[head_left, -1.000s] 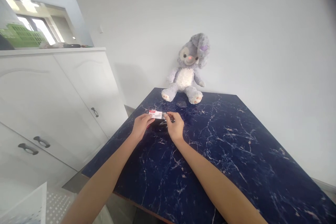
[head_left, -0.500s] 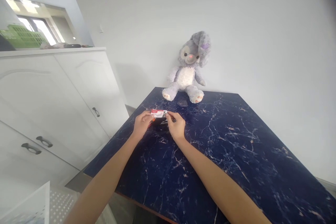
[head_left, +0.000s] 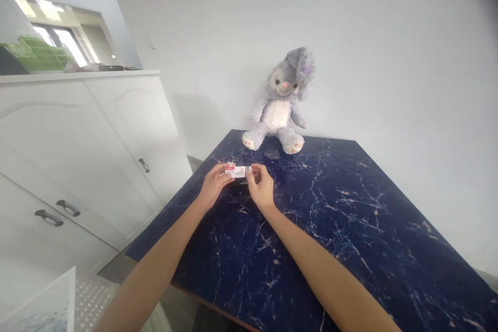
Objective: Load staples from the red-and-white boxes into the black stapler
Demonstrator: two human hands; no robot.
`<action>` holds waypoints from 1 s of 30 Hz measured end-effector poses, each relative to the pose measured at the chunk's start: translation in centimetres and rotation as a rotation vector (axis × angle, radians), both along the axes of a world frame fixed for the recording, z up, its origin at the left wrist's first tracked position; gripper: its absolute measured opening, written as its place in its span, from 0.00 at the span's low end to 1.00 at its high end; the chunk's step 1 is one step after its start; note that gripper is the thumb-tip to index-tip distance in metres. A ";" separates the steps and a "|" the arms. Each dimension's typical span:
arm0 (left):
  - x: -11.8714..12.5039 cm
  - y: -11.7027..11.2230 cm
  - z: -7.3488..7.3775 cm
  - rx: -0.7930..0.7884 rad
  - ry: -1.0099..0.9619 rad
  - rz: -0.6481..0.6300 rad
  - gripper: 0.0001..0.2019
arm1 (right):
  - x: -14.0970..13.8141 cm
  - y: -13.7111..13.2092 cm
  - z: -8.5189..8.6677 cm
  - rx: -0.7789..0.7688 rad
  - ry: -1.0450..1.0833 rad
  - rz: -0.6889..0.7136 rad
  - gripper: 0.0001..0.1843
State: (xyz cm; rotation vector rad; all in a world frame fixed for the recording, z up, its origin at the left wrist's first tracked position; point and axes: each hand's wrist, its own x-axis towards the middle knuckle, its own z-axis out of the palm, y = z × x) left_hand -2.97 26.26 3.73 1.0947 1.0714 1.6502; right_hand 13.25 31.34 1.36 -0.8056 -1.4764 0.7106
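Both my hands hold a small white and red box just above the dark blue marbled table. My left hand pinches its left end, where a small flap stands up. My right hand pinches its right end with thumb and fingers closed. A dark object lies on the table under the box, mostly hidden by my hands.
A grey and white plush rabbit sits at the table's far edge against the white wall. White cabinets with dark handles stand to the left, with a green crate on top. A white perforated bin is at lower left.
My hands have lifted the box slightly and shifted a little right. The flap at its left end now stands up.
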 end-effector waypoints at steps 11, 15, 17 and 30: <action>-0.4 0.3 -0.4 0.015 0.103 0.063 0.18 | 0.2 -0.4 0.1 0.140 -0.117 0.109 0.22; 0.1 -0.2 -0.3 0.029 0.181 -0.007 0.19 | 0.1 -0.7 -0.2 0.112 -0.176 0.199 0.28; 0.4 -0.3 -0.4 0.027 0.195 -0.031 0.20 | 0.1 -0.7 -0.3 0.095 -0.197 0.223 0.29; -6.6 1.7 -1.4 -0.096 0.629 0.629 0.16 | 0.0 -0.8 0.5 0.036 -0.155 0.151 0.12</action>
